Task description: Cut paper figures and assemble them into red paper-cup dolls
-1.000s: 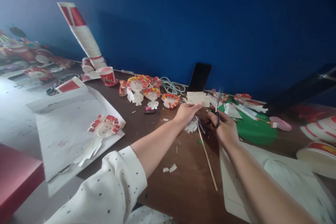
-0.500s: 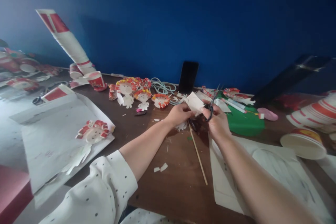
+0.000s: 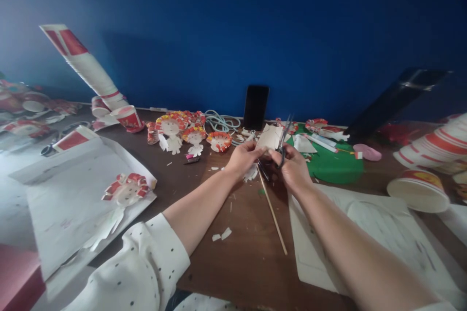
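My left hand (image 3: pixel 242 159) pinches a small cream piece of paper (image 3: pixel 269 137) by its lower left edge. Black-handled scissors (image 3: pixel 281 149) are in my right hand (image 3: pixel 295 169), blades pointing up beside the paper. The right fingertips also touch the paper's lower edge. Below the hands, a thin wooden stick (image 3: pixel 273 214) lies on the brown table (image 3: pixel 251 272), with a dark tool (image 3: pixel 263 170) and white cut paper near its upper end. Paper scraps (image 3: pixel 226 233) are scattered closer to me.
Paper dolls with red and yellow curls (image 3: pixel 170 129) stand at the back, near a black phone (image 3: pixel 256 107) leaning on the blue wall. Left is a white sheet with another curled head (image 3: pixel 127 189). Right are a green disc (image 3: pixel 333 163), a paper cup (image 3: pixel 419 190) and stacked cups (image 3: pixel 434 143).
Both hands shift slightly left in view. The paper now stands more upright and faces me, and the scissors have tilted a little more upright beside it.
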Demonstrator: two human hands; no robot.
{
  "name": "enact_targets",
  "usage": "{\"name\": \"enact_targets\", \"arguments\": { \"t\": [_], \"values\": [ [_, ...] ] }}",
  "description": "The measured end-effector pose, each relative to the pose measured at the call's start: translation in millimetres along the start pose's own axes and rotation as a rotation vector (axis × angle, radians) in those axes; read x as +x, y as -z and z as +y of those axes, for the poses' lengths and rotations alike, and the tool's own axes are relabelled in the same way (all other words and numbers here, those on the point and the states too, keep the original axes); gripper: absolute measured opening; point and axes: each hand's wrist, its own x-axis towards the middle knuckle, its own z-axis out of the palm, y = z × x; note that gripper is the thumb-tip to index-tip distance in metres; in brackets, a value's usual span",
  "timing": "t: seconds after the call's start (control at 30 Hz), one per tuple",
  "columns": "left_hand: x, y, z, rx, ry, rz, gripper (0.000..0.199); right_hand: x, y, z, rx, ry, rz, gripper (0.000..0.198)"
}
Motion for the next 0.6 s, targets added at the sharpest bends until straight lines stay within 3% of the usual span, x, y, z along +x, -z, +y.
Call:
{"name": "enact_targets", "arguments": {
  "t": [0.13,0.23,0.37,0.6],
  "values": [
    [2.0,4.9,3.3,-0.063,-0.019,0.085,0.032,-3.5,-4.1,-0.1,0.063,-0.085,-0.056,0.042],
    [3.9,7.2,6.2,-0.089,-0.047,0.134,0.030,-7.5,-7.0,-3.0,0.011,-0.144,-0.176,0.044],
    [7.1,7.8,7.1,-0.162,-0.057,0.150,0.032,-10.7,-7.8,-6.3,-0.085,-0.119,-0.317,0.042],
    [8.6,9.8,7.2,-0.100,-0.064,0.148,0.031,-10.4,-3.9,-7.0,-0.116,-0.125,-0.292,0.041]
  ]
}}
